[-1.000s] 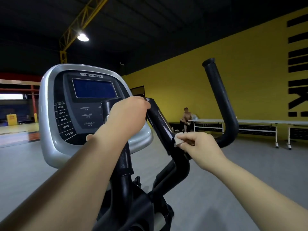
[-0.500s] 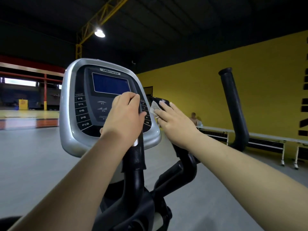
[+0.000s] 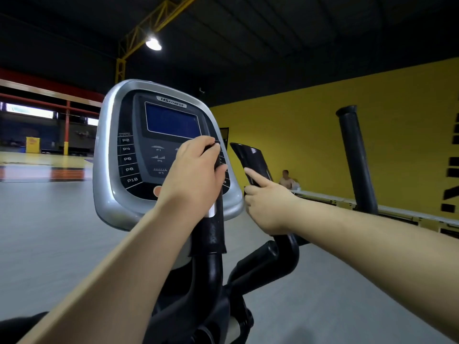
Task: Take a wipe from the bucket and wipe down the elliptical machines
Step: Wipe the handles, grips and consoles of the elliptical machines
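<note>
The elliptical's silver console (image 3: 111, 170) with its blue screen (image 3: 171, 122) stands right in front of me. My left hand (image 3: 193, 175) grips the top of the black left handlebar (image 3: 211, 232) in front of the console's buttons. My right hand (image 3: 268, 207) wraps the black right handlebar (image 3: 250, 157) below its tip. Its index finger lies straight along the bar. The wipe does not show; if it is there, the right hand hides it.
A tall black moving arm (image 3: 355, 157) of the machine rises at the right. A person (image 3: 285, 180) sits far back by the yellow wall (image 3: 310, 135), next to a long white bench (image 3: 397, 212). Grey floor (image 3: 49, 232) spreads on the left.
My right hand slid down the right handlebar from its tip, and the white wipe seen at its fingertips is now out of sight. My left hand has kept its grip.
</note>
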The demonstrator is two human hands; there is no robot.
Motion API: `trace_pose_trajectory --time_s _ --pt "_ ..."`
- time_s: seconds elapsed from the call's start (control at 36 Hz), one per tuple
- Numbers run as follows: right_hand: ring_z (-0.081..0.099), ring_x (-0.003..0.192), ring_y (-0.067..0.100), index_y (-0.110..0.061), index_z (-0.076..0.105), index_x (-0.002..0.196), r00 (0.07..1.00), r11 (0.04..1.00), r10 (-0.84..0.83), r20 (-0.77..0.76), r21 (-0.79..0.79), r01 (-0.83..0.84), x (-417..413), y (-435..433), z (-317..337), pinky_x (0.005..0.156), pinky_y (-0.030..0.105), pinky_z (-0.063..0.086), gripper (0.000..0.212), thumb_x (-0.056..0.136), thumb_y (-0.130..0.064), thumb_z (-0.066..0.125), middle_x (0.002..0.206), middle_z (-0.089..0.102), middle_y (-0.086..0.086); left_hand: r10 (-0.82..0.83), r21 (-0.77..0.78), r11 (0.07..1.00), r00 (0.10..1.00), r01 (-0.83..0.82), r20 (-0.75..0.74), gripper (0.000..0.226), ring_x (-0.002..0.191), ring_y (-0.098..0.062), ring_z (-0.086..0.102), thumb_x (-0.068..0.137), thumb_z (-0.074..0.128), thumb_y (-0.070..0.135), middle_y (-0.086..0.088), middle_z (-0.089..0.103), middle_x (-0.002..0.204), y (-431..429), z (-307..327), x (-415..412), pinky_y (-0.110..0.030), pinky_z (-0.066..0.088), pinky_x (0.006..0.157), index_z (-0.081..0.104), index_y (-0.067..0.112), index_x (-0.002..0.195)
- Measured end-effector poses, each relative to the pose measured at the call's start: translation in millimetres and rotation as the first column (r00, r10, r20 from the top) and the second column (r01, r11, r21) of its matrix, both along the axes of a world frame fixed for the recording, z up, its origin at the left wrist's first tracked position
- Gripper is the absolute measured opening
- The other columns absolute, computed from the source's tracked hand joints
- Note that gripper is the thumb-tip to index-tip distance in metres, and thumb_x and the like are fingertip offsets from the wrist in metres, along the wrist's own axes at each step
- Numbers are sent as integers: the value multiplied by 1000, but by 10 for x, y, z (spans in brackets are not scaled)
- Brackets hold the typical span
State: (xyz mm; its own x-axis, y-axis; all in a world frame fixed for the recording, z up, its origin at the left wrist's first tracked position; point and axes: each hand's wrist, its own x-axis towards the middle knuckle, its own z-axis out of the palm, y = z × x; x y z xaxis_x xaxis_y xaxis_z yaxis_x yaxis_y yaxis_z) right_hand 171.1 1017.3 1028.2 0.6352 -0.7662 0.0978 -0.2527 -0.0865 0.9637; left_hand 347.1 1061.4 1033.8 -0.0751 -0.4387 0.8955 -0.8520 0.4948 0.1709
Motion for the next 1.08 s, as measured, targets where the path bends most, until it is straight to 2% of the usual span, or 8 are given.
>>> trace_pose_trajectory --time_s 0.25,0.39,0.47,0.56,0.75,0.86,0.97,1.08 --pt "9 144 35 -12 51 134 998 987 -51 41 -150 56 135 16 99 91 58 -34 49 99 -30 21 144 41 12 2 6 1000 1000 -2 17 44 138 -20 30 96 53 20 -5 42 145 20 4 1 -26 25 110 49 5 137" --pt "48 115 25 -15 70 104 999 988 -30 -12 154 31 -35 120 -100 111 51 -19 40 94 -22 32 106 62 3 -2 15 1000 1000 2 21 45 138 -20 28 97 52 20 -4 40 146 41 0 -8 -24 22 111 47 4 138" --pt "58 105 25 -10 71 97 967 942 228 114 225 -249 -216 147 -144 117 46 9 32 87 -14 42 99 66 5 5 4 1000 1000 -5 30 43 137 -21 30 97 53 19 -6 41 145 51 14 -5 -24 23 110 48 3 137" --pt "65 85 27 -8 72 86 776 826 509 373 42 -562 -356 62 -6 93 41 48 26 70 -3 52 87 68 7 14 11 1000 999 -15 42 43 134 -18 30 97 52 21 -2 42 142 76 47 -10 -23 26 108 48 6 137" --pt "51 93 30 -2 66 93 114 735 625 772 -533 -419 -217 -19 431 81 36 42 18 89 1 49 96 60 14 26 0 1000 999 -26 43 34 121 -20 36 94 54 17 -2 48 127 67 128 -32 -27 30 101 59 6 126" --pt "50 78 16 -9 67 101 -149 918 255 955 -288 -273 -86 -181 515 64 25 33 32 101 -15 35 92 56 4 33 -23 999 998 -32 56 29 117 -23 40 93 56 14 -5 51 122 41 126 -47 -30 34 98 64 3 119" --pt "49 78 20 -3 57 99 -521 879 -114 846 -159 -450 31 -369 455 72 33 40 39 96 -32 31 98 61 26 45 -54 998 997 -42 56 27 115 -26 43 92 57 12 -7 53 120 2 119 -52 -27 32 92 67 2 114" --pt "61 89 29 -7 60 112 -577 870 -292 762 -38 -491 -38 -411 427 85 39 49 53 93 -47 31 104 65 16 64 -58 996 996 -60 55 26 116 -27 43 92 57 11 -8 53 121 -3 116 -62 -25 29 92 68 1 112"
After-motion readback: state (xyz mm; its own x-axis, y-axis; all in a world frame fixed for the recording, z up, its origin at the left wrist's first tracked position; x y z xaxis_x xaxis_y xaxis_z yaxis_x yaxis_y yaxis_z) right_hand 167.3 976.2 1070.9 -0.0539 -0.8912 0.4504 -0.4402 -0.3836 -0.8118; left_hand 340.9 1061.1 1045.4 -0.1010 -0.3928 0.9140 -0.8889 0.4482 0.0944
